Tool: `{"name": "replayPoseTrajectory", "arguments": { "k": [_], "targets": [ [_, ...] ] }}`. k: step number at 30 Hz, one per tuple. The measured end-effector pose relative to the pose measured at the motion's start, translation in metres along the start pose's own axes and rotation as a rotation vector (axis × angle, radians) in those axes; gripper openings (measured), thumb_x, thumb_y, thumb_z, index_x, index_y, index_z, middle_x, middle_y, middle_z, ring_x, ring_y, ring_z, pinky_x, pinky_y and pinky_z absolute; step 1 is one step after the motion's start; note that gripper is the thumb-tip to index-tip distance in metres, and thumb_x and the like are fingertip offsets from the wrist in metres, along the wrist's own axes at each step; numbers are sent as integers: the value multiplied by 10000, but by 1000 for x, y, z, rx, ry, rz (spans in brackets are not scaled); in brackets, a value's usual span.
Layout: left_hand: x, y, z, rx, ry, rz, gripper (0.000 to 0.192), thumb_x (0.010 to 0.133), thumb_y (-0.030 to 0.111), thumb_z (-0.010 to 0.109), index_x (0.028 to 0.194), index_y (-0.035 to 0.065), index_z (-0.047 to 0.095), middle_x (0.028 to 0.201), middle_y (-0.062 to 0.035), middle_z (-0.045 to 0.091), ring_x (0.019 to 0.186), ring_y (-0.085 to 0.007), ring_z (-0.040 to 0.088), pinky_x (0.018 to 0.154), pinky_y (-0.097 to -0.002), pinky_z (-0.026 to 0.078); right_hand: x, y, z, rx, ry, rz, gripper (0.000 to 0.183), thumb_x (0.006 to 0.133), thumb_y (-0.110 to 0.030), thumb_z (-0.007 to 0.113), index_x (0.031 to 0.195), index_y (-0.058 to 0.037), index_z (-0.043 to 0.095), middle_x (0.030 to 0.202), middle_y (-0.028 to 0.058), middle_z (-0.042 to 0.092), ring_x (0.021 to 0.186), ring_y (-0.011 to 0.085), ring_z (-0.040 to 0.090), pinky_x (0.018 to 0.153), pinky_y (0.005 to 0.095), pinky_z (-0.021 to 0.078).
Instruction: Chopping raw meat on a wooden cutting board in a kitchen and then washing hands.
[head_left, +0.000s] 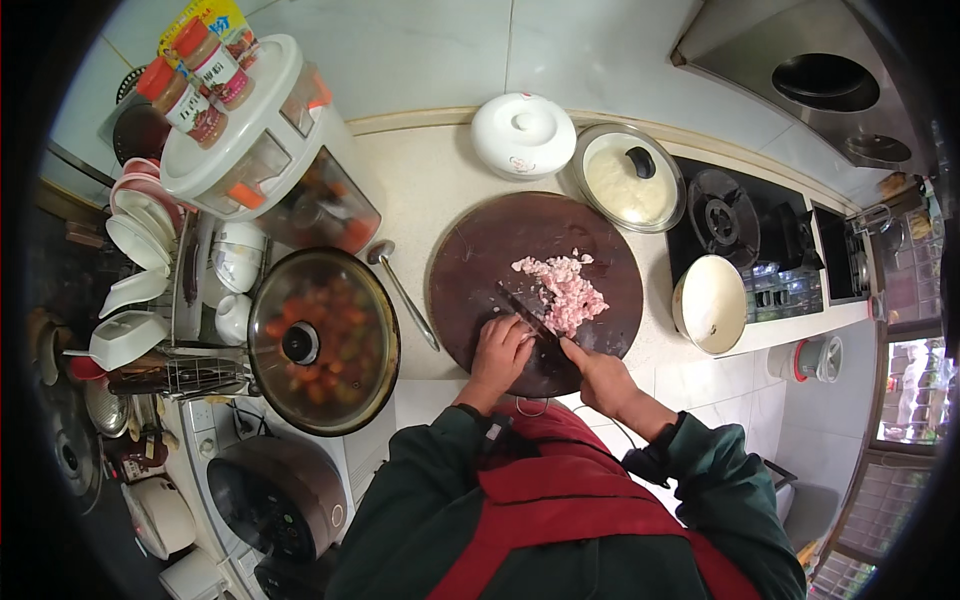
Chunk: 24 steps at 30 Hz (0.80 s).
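Note:
My right hand (604, 379) grips the handle of a dark-bladed kitchen knife (516, 306), whose blade slants up and left across a round, dark wooden chopping board (472, 247). My left hand (499, 352) rests at the board's near edge with its fingers curled beside the blade. A small pale pink piece of meat shows at those fingertips, mostly hidden by them. Beyond the knife, to the right, lies a loose heap of chopped pink meat (570, 292). Small scraps cling to the board around the blade.
Left of the board lie a metal spoon (405, 292) and a glass-lidded pan (337, 300) of orange and green food. Behind stand a white lidded bowl (523, 135) and a glass-lidded pot (626, 180). An off-white bowl (709, 304) sits beside the gas hob (780, 217).

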<state>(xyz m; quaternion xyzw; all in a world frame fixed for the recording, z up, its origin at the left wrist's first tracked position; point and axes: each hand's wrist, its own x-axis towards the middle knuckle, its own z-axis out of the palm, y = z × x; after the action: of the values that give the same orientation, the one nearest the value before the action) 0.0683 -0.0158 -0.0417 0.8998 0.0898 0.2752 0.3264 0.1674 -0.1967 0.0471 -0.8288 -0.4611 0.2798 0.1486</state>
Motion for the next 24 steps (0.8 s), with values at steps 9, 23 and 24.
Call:
{"name": "replayPoseTrajectory", "arguments": {
  "k": [9, 23, 24],
  "targets": [
    [-4, -10, 10, -15, -94, -11, 168, 799, 103, 655, 940, 13, 637, 1035, -145, 617, 982, -333, 567, 886, -424, 457, 45, -5, 28, 57, 98, -15, 771, 702, 12, 606, 1405, -153, 338, 978, 226, 625, 911, 424, 617, 768, 475, 503],
    [-5, -1, 5, -55, 45, -115, 200, 802, 104, 669, 989, 33, 653, 1084, -117, 604, 1033, -338, 552, 914, -427, 437, 4, -5, -10, 46, 44, 48, 748, 697, 41, 549, 1399, -127, 351, 1096, 240, 595, 922, 425, 617, 780, 488, 505],
    [-7, -2, 3, -17, 38, -47, 180, 805, 103, 667, 973, 39, 655, 1077, -109, 606, 1031, -333, 552, 911, -429, 433, -1, -9, -13, 27, 51, 34, 711, 704, 42, 535, 1379, -108, 370, 1077, 248, 602, 903, 428, 617, 769, 490, 500]
  ]
}}
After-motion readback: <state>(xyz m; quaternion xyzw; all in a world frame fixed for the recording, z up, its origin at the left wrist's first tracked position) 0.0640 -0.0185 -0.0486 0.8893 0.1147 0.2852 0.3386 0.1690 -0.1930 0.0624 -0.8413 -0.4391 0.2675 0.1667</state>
